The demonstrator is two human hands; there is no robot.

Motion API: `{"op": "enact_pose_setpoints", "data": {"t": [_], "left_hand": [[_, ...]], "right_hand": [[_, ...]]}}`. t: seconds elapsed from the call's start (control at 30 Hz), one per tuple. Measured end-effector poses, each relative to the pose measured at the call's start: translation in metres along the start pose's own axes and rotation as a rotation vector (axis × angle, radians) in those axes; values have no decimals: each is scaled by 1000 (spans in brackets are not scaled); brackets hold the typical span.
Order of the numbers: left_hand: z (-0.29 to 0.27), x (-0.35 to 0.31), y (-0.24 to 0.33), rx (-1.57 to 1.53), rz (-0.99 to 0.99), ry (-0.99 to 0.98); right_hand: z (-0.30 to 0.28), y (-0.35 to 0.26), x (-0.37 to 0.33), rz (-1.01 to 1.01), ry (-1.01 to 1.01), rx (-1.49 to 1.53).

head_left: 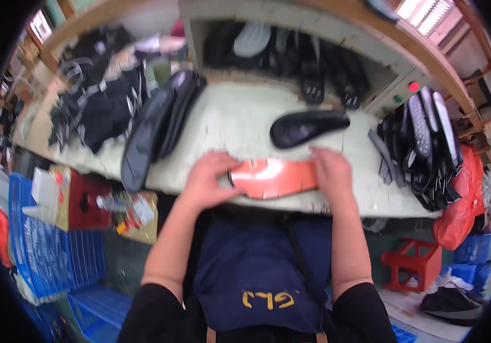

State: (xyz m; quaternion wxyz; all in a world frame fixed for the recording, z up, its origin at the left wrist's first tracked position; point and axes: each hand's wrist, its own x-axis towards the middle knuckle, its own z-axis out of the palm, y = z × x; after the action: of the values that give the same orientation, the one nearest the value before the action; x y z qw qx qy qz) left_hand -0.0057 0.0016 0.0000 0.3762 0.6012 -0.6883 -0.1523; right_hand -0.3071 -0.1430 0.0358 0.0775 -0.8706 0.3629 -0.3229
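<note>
A glossy orange sole-shaped piece (274, 178) with a dark edge and small marks along its rim lies crosswise near the table's front edge. My left hand (214, 178) holds its left end, thumb at the near edge and fingers over the far edge. At the other end my right hand (332, 172) has closed round it, the fingers partly hidden. Just beyond the piece a black shoe sole (308, 127) rests on the pale worktable (228, 108). Several dark soles (162, 126) are stacked on edge to the left of my left hand.
Black cut material (102, 108) covers the table's left part. Black shoe parts (308, 63) fill a box-like recess at the back, beside a red button (413, 86). More soles and straps (420, 131) pile up at right, near an orange-red bag (457, 211). Blue crates (85, 246) stand lower left.
</note>
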Motion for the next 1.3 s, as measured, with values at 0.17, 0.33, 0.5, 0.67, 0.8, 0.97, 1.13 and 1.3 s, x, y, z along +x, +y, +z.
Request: {"op": "enact_pose_setpoints", "data": {"t": [0.17, 0.33, 0.5, 0.67, 0.8, 0.97, 1.13, 1.3], "left_hand": [[8, 11, 37, 71, 33, -57], [36, 18, 58, 135, -64, -28], [28, 17, 56, 136, 3, -14], [-58, 53, 118, 491, 372, 343], [-97, 157, 198, 590, 454, 688], [-79, 311, 246, 781, 399, 980], [-12, 264, 239, 248, 739, 548], [60, 177, 116, 329, -8, 34]], "right_hand": [[21, 23, -13, -52, 55, 54], [12, 31, -11, -117, 215, 40], [-21, 74, -46, -90, 533, 2], [-33, 118, -97, 344, 832, 326], [-33, 122, -105, 518, 923, 567], [-24, 113, -95, 378, 702, 413], [-30, 120, -99, 468, 809, 472], [-33, 132, -93, 585, 900, 669]]}}
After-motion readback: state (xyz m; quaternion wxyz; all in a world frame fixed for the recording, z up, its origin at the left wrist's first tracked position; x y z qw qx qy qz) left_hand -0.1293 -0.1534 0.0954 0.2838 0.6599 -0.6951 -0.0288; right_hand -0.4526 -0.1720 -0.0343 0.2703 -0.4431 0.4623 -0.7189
